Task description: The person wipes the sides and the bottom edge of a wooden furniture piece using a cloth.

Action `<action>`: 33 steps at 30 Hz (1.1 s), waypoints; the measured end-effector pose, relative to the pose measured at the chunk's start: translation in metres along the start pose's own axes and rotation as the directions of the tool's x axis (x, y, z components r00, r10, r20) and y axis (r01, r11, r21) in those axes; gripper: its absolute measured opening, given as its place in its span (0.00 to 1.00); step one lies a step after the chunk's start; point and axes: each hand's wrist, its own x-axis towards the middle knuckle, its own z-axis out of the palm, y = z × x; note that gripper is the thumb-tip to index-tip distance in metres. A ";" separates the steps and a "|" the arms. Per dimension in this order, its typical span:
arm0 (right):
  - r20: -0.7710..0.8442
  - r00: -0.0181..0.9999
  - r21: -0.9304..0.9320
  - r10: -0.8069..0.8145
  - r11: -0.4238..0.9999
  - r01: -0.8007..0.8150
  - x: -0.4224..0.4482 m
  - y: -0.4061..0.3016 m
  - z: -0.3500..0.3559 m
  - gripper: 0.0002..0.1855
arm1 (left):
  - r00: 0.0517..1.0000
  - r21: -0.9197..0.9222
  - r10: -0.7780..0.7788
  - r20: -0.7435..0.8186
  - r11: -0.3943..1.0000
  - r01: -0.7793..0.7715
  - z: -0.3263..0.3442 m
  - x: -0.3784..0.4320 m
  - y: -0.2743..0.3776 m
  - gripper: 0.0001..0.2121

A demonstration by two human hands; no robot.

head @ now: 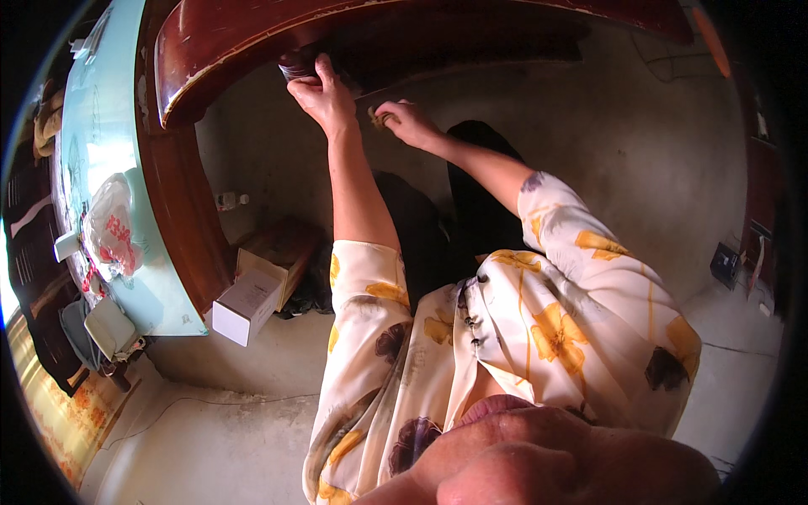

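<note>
My left hand [328,101] reaches up below the curved edge of a dark red wooden piece of furniture [252,47]. Its fingers close on a dark, rounded object [297,66] with a light sheen. Whether that object is a leg of the furniture or a separate thing I cannot tell, as shadow hides its far side. Lower and to the right, my right hand [413,124] pinches a small crumpled yellow-brown cloth or pad [382,118]. The cloth is apart from the furniture.
To the left stands a table with a pale blue top [101,126], bearing a plastic bag [113,227]. A white box [249,306] is beside its wooden side. A clear plastic bottle [230,201] lies farther in. At far right, a dark box [725,265] rests on the concrete floor [618,145].
</note>
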 end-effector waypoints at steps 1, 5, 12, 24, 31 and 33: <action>-0.031 0.998 0.069 0.063 0.996 -0.060 -0.001 -0.006 -0.006 0.13 | 0.997 0.042 0.070 -0.027 0.997 -0.069 0.000 0.001 0.000 0.21; -0.260 0.957 0.184 0.130 0.979 -0.083 0.028 -0.038 -0.021 0.16 | 0.994 0.086 0.103 -0.031 0.991 -0.100 -0.001 -0.001 0.004 0.21; -0.434 0.881 -0.012 -0.188 0.979 0.203 0.071 -0.040 0.015 0.17 | 1.000 -0.004 -0.004 -0.008 1.000 0.004 -0.001 -0.006 0.017 0.20; -0.083 0.994 0.104 -0.071 0.991 0.080 0.064 0.005 -0.003 0.11 | 0.967 -0.092 -0.239 0.083 0.965 0.247 -0.012 -0.002 0.028 0.12; -0.229 0.954 -0.190 -0.193 0.970 0.151 0.059 -0.014 0.015 0.11 | 0.962 -0.171 -0.258 0.091 0.947 0.270 -0.014 -0.001 0.031 0.05; 0.021 1.000 -0.004 -0.005 1.000 0.005 0.046 -0.007 0.002 0.15 | 0.962 -0.200 -0.262 0.070 0.941 0.271 -0.008 0.002 0.029 0.04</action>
